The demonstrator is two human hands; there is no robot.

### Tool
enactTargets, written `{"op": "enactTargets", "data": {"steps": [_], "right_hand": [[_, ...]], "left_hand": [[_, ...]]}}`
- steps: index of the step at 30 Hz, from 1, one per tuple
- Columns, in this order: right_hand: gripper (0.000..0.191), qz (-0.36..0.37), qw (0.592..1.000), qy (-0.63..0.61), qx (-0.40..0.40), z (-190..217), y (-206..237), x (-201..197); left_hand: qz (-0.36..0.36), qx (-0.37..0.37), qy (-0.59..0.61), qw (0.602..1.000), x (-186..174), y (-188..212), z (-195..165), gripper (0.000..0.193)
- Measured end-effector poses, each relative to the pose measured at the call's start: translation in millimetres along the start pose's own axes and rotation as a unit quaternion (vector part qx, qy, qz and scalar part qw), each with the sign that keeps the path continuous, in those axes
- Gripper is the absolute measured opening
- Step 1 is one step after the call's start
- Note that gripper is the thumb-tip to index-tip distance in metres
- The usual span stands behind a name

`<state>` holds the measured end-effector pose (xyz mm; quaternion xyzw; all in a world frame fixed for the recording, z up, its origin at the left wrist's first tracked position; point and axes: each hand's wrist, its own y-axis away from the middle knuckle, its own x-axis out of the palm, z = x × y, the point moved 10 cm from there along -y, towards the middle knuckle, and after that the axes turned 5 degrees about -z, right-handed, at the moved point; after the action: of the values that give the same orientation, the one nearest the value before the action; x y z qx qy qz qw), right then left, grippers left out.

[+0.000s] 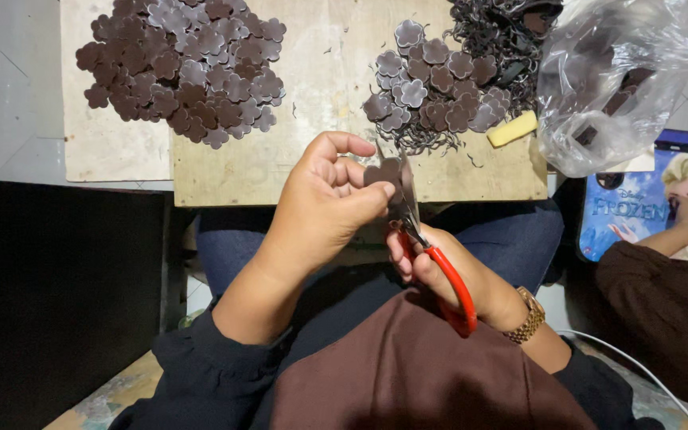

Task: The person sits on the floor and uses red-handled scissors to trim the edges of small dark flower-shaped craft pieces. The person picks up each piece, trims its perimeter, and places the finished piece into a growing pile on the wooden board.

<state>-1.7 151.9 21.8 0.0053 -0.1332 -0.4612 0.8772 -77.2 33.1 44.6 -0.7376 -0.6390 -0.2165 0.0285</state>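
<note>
Left hand (324,199) pinches a brown flower-shaped cutout (381,172) between thumb and fingers; right hand (431,267) grips red-handled scissors (428,247) cutting it.

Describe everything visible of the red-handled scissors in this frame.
The scissors have thin red loop handles and short, shiny metal blades. They point up and away from the person, tilted slightly left, over the lap just in front of the wooden board. The right hand has fingers through the handles. The blades meet a dark brown flower-shaped piece pinched by the left hand. How far the blades are open is hard to tell.
</note>
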Motion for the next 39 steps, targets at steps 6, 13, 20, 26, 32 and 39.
{"op": "enactTargets", "data": {"steps": [6, 13, 20, 26, 32, 39], "right_hand": [[0.064, 0.002, 0.999, -0.042, 0.022, -9, -1, 1], [0.06, -0.011, 0.997, -0.071, 0.038, -21, -2, 0], [0.062, -0.029, 0.997, -0.047, 0.061, -23, -7, 1], [0.07, -0.003, 0.999, -0.049, 0.017, -14, -10, 8], [0.072, 0.011, 0.998, -0.064, 0.019, -11, -9, 13], [0.073, 0.022, 0.997, -0.07, 0.02, -3, -11, 16]], "left_hand": [[-0.02, 0.009, 0.007, 1.0, -7, 1, 2, 0.041], [-0.001, 0.016, 0.054, 0.998, -11, -1, 8, 0.039], [-0.007, 0.022, 0.039, 0.999, -18, -4, 15, 0.033], [0.019, -0.01, 0.026, 0.999, -11, -2, 25, 0.022], [0.049, -0.059, 0.064, 0.995, -7, 3, 27, 0.015], [0.049, -0.057, 0.085, 0.994, -8, 3, 27, 0.014]]}}
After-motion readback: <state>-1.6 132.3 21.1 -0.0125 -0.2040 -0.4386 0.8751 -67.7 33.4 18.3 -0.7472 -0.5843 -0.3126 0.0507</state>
